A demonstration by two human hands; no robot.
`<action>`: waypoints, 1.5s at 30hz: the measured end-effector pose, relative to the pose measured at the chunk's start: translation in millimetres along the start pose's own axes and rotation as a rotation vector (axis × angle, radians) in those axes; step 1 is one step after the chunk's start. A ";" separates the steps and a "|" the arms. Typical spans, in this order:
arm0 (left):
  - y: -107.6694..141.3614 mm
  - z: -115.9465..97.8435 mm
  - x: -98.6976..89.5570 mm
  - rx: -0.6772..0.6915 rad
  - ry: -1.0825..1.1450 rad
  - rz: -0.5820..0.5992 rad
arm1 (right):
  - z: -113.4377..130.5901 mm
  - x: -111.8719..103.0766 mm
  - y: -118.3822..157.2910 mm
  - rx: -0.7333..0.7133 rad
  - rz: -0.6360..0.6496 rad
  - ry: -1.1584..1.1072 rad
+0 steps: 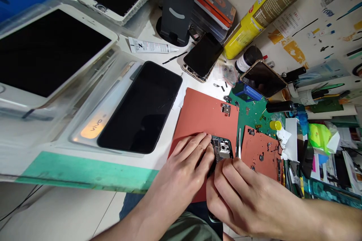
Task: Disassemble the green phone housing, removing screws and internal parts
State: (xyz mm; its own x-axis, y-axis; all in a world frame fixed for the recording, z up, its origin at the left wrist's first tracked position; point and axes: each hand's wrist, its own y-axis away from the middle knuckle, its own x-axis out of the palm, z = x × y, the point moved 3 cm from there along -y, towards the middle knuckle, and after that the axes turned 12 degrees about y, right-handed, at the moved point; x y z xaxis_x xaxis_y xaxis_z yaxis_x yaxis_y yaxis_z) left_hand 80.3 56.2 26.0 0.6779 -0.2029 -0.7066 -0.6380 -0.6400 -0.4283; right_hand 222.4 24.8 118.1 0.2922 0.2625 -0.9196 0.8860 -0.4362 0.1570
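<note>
An opened phone (225,146) with its inner parts and camera block bare lies on a reddish-brown mat (206,111), partly covered by my hands. My left hand (190,160) grips the phone's left edge, its fingers bent along the side. Over the phone's lower part, my right hand (240,192) is closed, fingers curled in a pinch. Whatever it pinches is hidden behind the knuckles. Tweezers (240,143) rest just right of the phone. A small metal part (226,109) sits near the mat's upper right corner.
A large black-screened phone (141,109) and a white tablet (53,52) lie to the left. Small parts are scattered on a second mat (260,152) at right. Behind stand a phone stand (177,11), a partly opened phone (203,54) and a yellow spray can (263,11).
</note>
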 end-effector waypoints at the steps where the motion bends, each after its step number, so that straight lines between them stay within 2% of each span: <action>1: 0.0 0.0 -0.3 0.005 -0.007 0.003 | 0.3 -0.4 0.0 0.002 0.011 0.004; 14: 1.9 2.5 3.2 0.008 0.024 -0.002 | 5.4 1.9 1.1 0.008 0.080 0.030; 45: 2.2 1.1 2.1 0.006 -0.011 0.025 | -3.2 4.2 -6.6 0.090 -0.068 0.040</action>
State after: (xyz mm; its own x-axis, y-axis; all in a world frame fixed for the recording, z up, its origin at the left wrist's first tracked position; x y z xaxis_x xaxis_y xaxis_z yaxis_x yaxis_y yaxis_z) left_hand 80.0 55.2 23.0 0.6579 -0.2103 -0.7232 -0.6565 -0.6306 -0.4139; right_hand 219.0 31.6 114.4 0.2482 0.3279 -0.9115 0.8689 -0.4913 0.0599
